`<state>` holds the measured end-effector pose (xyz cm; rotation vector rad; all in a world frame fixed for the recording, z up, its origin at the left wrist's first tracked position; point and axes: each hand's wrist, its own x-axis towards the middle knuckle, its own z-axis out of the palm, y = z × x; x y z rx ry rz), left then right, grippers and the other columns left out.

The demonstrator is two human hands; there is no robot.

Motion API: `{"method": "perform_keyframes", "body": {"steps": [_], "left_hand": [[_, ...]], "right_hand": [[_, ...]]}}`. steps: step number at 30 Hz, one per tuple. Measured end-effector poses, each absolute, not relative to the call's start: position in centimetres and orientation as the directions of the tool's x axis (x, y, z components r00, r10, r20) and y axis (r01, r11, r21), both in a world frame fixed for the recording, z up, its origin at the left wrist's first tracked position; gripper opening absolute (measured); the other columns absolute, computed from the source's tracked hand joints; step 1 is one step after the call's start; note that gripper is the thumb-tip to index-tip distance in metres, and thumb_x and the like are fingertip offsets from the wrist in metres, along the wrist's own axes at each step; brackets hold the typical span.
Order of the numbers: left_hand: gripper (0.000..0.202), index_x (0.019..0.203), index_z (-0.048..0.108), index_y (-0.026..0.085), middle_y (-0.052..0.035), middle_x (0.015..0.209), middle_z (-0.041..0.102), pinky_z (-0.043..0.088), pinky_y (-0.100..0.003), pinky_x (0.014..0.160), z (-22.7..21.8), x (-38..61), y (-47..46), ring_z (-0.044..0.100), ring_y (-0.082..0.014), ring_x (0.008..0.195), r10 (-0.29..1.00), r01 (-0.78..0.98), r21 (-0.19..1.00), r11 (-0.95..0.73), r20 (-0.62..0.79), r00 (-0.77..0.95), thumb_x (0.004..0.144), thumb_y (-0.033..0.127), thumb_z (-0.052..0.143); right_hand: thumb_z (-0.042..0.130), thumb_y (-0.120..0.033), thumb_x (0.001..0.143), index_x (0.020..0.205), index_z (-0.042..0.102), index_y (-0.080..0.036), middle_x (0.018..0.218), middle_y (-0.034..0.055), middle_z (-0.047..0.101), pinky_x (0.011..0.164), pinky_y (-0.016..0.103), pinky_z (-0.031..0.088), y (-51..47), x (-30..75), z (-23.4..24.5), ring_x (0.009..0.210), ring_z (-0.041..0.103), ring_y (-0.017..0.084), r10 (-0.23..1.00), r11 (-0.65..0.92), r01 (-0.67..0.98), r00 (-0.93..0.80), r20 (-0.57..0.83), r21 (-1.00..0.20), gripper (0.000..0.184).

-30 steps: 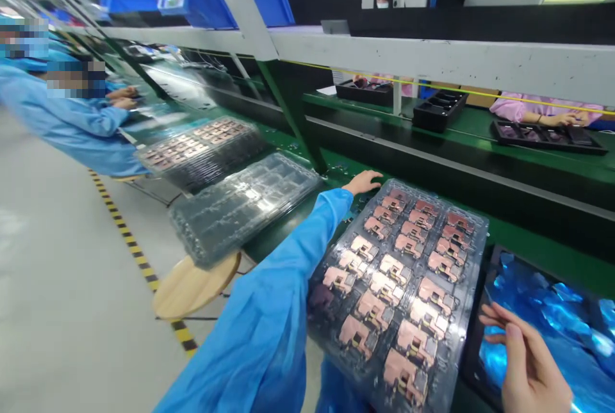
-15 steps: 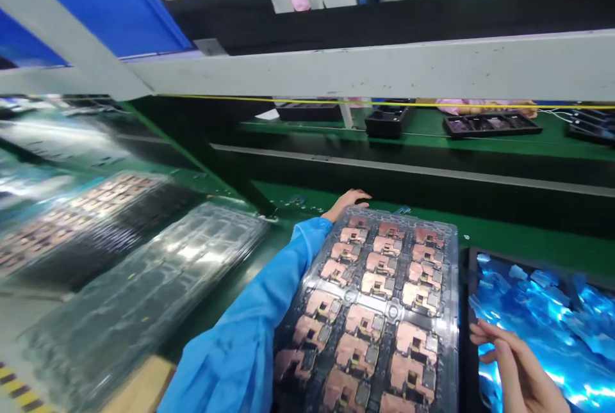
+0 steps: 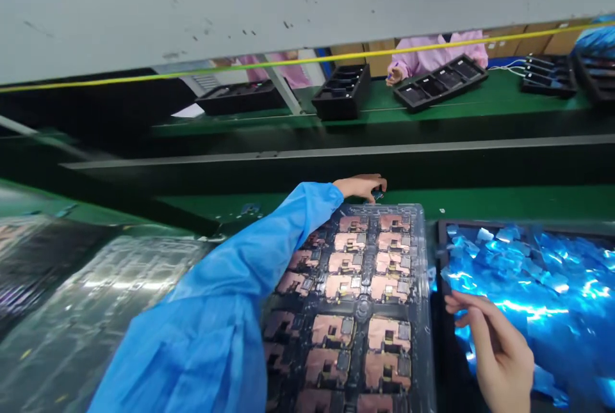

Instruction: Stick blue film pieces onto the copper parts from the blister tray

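My left hand (image 3: 362, 187) reaches past the far edge of a clear plastic tray (image 3: 425, 310). Its thumb and fingers curl around a small bluish piece (image 3: 378, 194) on the green bench; the kind of piece is too small to tell. Rows of copper-coloured circuit boards (image 3: 343, 286) fill the tray, and my blue sleeve covers part of its left side. On the right, my right hand (image 3: 500, 346) is closed in a pinch over the left rim of a black bin (image 3: 444, 243). Whatever lies between those fingertips cannot be made out. Crumpled blue film pieces (image 3: 533, 285) lie in the bin.
More clear trays (image 3: 115, 291) are stacked at the left. A white beam (image 3: 307, 3) and a yellow cord (image 3: 288, 66) cross above. Black boxes (image 3: 343, 93) stand on the back shelf, where a co-worker's hand (image 3: 394, 73) shows beside a partitioned tray (image 3: 442, 83).
My view has turned to the right. My left hand has moved right along the tray's far edge onto the small bluish piece. My right hand stays pinched by the bin's rim.
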<state>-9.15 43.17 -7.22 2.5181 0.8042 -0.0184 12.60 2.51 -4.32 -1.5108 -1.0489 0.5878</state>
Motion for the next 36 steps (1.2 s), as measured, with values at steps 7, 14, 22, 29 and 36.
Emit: {"method": "perform_keyframes", "body": {"steps": [7, 14, 22, 29, 36], "left_hand": [[0.043, 0.098, 0.078, 0.022, -0.0024, 0.082, 0.076, 0.049, -0.029, 0.062, -4.4, -10.1, 43.1, 0.065, -0.0198, 0.065, 0.711, 0.662, 0.61, -0.436, -0.218, 0.669, 0.063, 0.041, 0.093], [0.04, 0.093, 0.067, 0.02, -0.0098, 0.086, 0.076, 0.065, -0.037, 0.078, 2.3, -14.8, 32.9, 0.076, -0.0228, 0.078, 0.954, 0.439, 0.882, -0.172, 0.039, 0.297, 0.083, 0.055, 0.085], [0.027, 0.091, 0.072, 0.018, -0.0065, 0.098, 0.078, 0.066, -0.034, 0.08, 7.2, -10.7, 10.3, 0.078, -0.0217, 0.084, 0.985, 0.167, 0.985, -0.032, 0.003, 0.171, 0.08, 0.035, 0.091], [0.035, 0.108, 0.076, 0.02, -0.0067, 0.107, 0.079, 0.062, -0.033, 0.09, 5.6, -7.4, 2.2, 0.075, -0.0231, 0.101, 0.989, 0.111, 0.989, -0.102, 0.088, 0.121, 0.078, 0.031, 0.091], [0.014, 0.09, 0.08, 0.018, -0.0048, 0.091, 0.077, 0.06, -0.032, 0.085, 3.3, -5.7, -0.4, 0.071, -0.0209, 0.09, 0.984, 0.05, 0.983, -0.179, 0.178, 0.029, 0.089, 0.032, 0.079]], "right_hand": [[0.065, -0.037, 0.103, 0.112, 0.086, -0.034, 0.099, 0.0057, 0.086, 0.062, 0.034, 0.068, 2.0, 13.6, -4.8, 0.076, 0.081, 0.025, 0.883, 0.075, 0.274, 0.429, 0.192, -0.959, 0.023], [0.063, -0.037, 0.105, 0.112, 0.084, -0.029, 0.103, 0.0062, 0.085, 0.066, 0.033, 0.066, 1.5, 13.3, -4.0, 0.086, 0.082, 0.024, 0.884, 0.151, 0.197, 0.412, 0.222, -0.969, 0.023], [0.074, -0.037, 0.098, 0.133, 0.071, -0.026, 0.121, 0.0088, 0.08, 0.075, 0.032, 0.066, 2.1, 10.0, 0.9, 0.102, 0.079, 0.022, 0.953, 0.247, 0.057, 0.169, 0.253, -0.967, 0.036], [0.075, -0.038, 0.096, 0.101, 0.073, -0.024, 0.101, 0.003, 0.079, 0.071, 0.029, 0.065, -0.6, 9.4, 1.1, 0.086, 0.077, 0.018, 0.981, 0.176, -0.075, 0.094, 0.169, -0.982, 0.015], [0.076, -0.04, 0.095, 0.118, 0.072, -0.024, 0.115, 0.0068, 0.076, 0.061, 0.027, 0.06, -2.3, 9.6, 1.4, 0.091, 0.076, 0.019, 0.948, 0.262, 0.033, 0.177, 0.264, -0.964, 0.028]]}}
